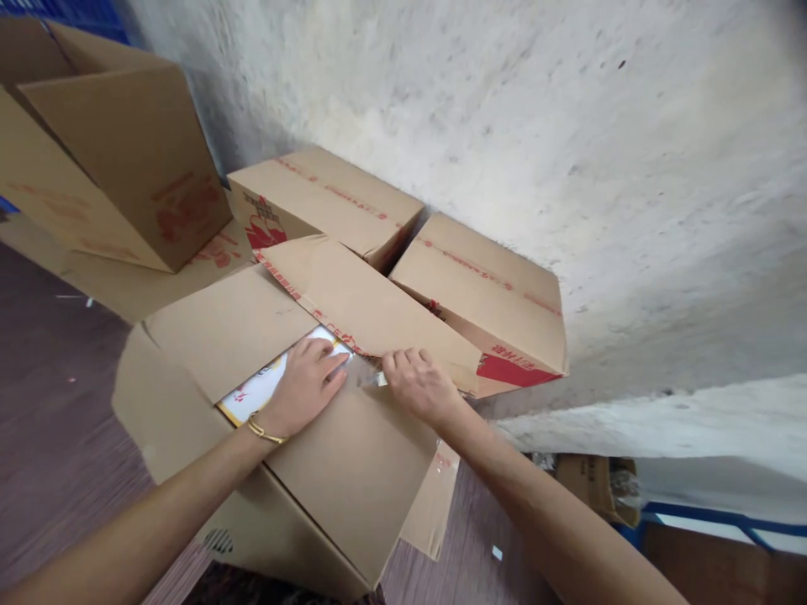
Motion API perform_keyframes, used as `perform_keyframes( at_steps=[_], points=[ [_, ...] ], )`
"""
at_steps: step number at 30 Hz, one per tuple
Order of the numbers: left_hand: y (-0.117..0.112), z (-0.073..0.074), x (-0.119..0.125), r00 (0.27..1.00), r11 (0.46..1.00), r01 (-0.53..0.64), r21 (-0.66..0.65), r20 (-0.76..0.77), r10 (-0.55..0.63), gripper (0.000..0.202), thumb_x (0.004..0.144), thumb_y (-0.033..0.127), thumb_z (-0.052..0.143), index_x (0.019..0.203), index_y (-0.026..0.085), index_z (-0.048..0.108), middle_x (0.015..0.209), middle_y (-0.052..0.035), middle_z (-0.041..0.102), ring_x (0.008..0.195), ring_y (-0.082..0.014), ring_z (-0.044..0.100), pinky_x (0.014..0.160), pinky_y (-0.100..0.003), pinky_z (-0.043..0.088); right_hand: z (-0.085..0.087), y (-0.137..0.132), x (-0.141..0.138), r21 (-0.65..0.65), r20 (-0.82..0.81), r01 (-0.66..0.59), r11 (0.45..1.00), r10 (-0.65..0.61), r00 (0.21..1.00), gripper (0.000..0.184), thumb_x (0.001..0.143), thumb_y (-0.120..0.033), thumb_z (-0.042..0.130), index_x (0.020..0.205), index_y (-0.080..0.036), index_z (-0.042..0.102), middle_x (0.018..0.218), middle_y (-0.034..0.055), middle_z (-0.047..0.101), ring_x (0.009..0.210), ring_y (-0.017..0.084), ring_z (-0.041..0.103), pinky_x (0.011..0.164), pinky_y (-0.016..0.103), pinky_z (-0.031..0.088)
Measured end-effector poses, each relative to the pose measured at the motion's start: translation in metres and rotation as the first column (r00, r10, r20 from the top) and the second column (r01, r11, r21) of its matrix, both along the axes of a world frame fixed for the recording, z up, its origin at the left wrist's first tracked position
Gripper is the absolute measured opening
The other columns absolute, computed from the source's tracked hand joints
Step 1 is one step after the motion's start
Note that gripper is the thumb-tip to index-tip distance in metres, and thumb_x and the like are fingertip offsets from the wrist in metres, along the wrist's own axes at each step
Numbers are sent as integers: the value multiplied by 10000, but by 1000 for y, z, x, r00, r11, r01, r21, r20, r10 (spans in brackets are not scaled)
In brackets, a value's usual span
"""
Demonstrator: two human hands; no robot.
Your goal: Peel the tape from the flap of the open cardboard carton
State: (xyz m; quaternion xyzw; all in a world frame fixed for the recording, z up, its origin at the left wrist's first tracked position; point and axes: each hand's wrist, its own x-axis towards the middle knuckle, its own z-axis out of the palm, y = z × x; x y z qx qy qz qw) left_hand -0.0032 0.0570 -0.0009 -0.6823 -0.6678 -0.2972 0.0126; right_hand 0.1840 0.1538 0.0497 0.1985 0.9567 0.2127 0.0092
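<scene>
**Hands at the flaps of an open box**

A large box (328, 470) is seen low in the middle of the view, standing on a dark floor (50, 403). Its flaps are partly open, and a white printed sheet (265, 386) is exposed in the gap between them.

The left hand (306, 382) is laid flat on the near flap and the edge of the sheet, fingers together and pointing towards the far flap (371, 307). Nothing is gripped by it. A gold bangle (265, 433) is worn at the wrist.

The right hand (419, 386) is curled at the seam just beside the left hand, knuckles up. A strip of clear tape (371, 380) is pinched between its fingertips, where the far flap meets the near one. More loose tape (441, 462) is seen hanging at the box's right side.

Two closed boxes (479, 294) with red print are set against a rough white wall (567, 126), just behind the large one. A further open box (113, 151) is seen at the upper left, tilted. A small carton (596, 483) lies lower right, near a blue frame (725, 521).
</scene>
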Motion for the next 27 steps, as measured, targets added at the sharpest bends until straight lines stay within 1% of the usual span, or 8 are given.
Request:
perform_keyframes(
  at_steps=[2,4,8,12,14,19,23,27],
  points=[
    [4,9,5,990,990,-60,-125,120,75,316,862,269,507,1114,191,680,1085,-134,560,1079,-316,454,967,-526,370,6,5,1,19,24,-46,999,45,999,191,919,-78,381,862,-129,556,748,91,603,698,232,582,610,329,366],
    [12,22,7,863,946,-124,-300,438,253,299,778,242,568,1036,159,694,1094,-145,561,1121,-351,446,1019,-573,321,9,8,2,54,24,-80,995,79,997,186,914,-74,383,831,-145,534,730,80,591,677,224,567,603,328,337],
    [32,50,1,382,869,-23,-495,798,465,218,814,261,474,851,100,616,947,-154,626,938,-280,599,902,-472,489,7,9,3,106,0,-103,989,104,995,186,895,-50,386,816,-152,521,711,72,578,662,217,551,601,325,319],
    [43,63,-7,-125,861,4,-508,854,505,121,848,173,473,824,89,555,924,-158,648,863,-192,649,836,-308,539,-2,2,6,73,-40,-67,995,70,997,172,907,-72,391,866,-137,545,763,87,595,697,228,553,623,336,364],
    [46,64,-8,-302,844,-7,-537,806,510,91,838,143,515,789,80,558,863,-155,647,794,-186,654,783,-291,553,-10,-8,8,29,-83,-50,998,52,995,203,900,-75,390,978,-96,576,899,139,633,803,254,576,684,363,420],
    [53,65,-7,-342,818,-8,-575,770,538,103,833,127,508,743,90,543,765,-138,625,699,-199,653,644,-282,581,-41,-51,-4,-218,-311,-212,953,138,940,421,894,-88,410,1297,-13,504,1363,224,496,1283,311,424,979,435,442],
    [57,67,-6,-314,820,39,-571,772,552,122,802,101,467,694,102,522,709,-120,600,645,-200,647,593,-279,587,-67,-72,-25,-300,-470,-115,947,-42,882,463,865,-74,438,1307,44,506,1391,251,456,1370,329,328,1108,487,365],
    [57,68,-3,-281,817,19,-576,781,558,149,817,116,469,669,113,483,724,-133,610,640,-196,650,583,-267,583,-75,-73,-33,-287,-543,-107,952,-70,837,465,832,-57,435,1272,40,550,1368,237,488,1361,324,352,1115,489,369]
  ],
)
